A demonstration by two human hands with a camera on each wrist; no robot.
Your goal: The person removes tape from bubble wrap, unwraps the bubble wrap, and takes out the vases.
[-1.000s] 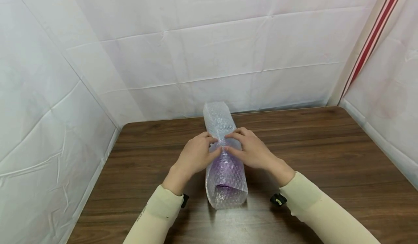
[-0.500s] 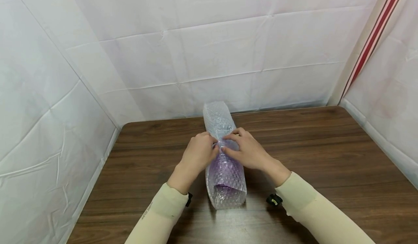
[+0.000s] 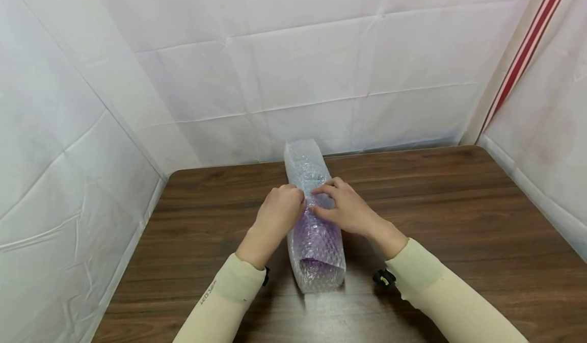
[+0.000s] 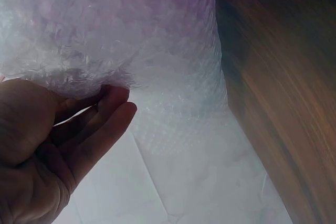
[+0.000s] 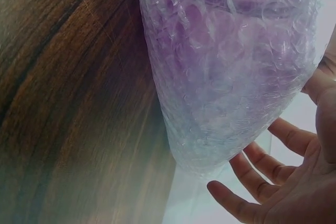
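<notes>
A long roll of clear bubble wrap (image 3: 305, 167) lies lengthwise on the table, with something purple (image 3: 318, 241) showing through its nearer half. What the purple thing is stays hidden under the layers. My left hand (image 3: 281, 213) pinches the wrap's upper side near the middle, fingers curled; the left wrist view shows its fingertips (image 4: 123, 98) right at the wrap's edge. From the other side my right hand (image 3: 352, 208) touches the wrap with thumb and fingertips, its fingers spread and loosely bent. In the right wrist view those fingers (image 5: 252, 177) lie along the wrap's side.
The brown wood-grain table (image 3: 435, 195) extends to both sides of the roll. White sheeting (image 3: 275, 73) hangs behind the table's back edge and at both sides, with a red-striped strip (image 3: 527, 52) in the right corner. The roll's far end reaches the back edge.
My left hand has curled its fingers and thumb in on the wrap, turning its knuckles up. The right hand has shifted slightly and stays at the wrap. The roll lies nearly where it was.
</notes>
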